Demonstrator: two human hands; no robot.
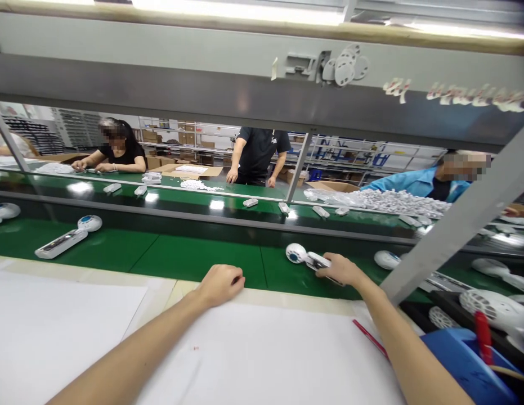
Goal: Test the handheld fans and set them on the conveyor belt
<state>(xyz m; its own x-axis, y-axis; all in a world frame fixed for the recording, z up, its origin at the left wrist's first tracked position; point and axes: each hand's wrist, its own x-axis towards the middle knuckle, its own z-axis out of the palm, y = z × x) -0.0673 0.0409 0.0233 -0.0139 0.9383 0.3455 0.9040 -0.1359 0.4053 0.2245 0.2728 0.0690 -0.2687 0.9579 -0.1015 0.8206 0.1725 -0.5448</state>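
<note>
My right hand (340,269) reaches over the green belt, its fingers closed round the handle of a white handheld device (296,253). The device has a round head with a dark blue centre, pointing left. At the near edge of the belt rests my left hand (222,286), curled into a loose fist with nothing visible in it. Farther left on the belt lies a similar white device (63,243), its handle showing a dark open inside. Another white device (387,259) sits to the right, partly behind the slanted post.
White sheets (270,349) cover the near worktop, with a red stick (370,338) by my right forearm. A blue bin (464,360) holds a red-handled tool (483,337). A slanted metal post (451,228) stands at right. Co-workers sit and stand beyond the far belt (228,211).
</note>
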